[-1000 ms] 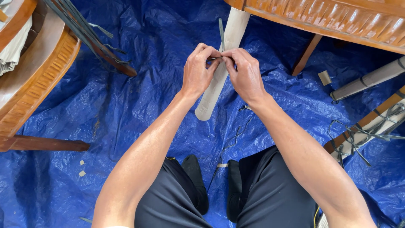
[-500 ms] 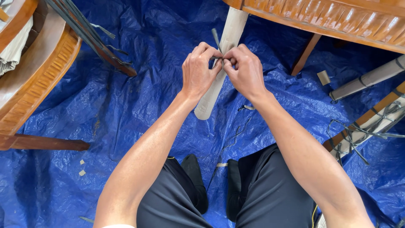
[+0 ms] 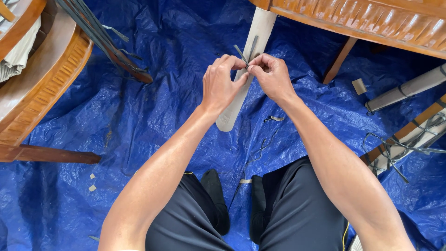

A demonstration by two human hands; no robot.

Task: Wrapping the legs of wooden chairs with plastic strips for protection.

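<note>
A furniture leg wrapped in pale paper (image 3: 236,100) slants down from a carved wooden frame (image 3: 371,21) onto the blue tarp. My left hand (image 3: 220,83) and my right hand (image 3: 272,76) meet in front of the leg. Both pinch the ends of a thin dark strap (image 3: 247,52) that goes round it. Two short strap ends stick up in a V above my fingertips.
A blue tarp (image 3: 153,116) covers the floor. Curved wooden furniture (image 3: 42,88) stands at the left with a bundle of dark straps (image 3: 100,35) leaning on it. More wrapped legs (image 3: 409,88) and loose straps (image 3: 399,148) lie at the right. My knees in black trousers fill the bottom.
My hands have stayed at the wrapped leg, shifting slightly up. The strap's single upright end now shows as two crossed ends above my fingers.
</note>
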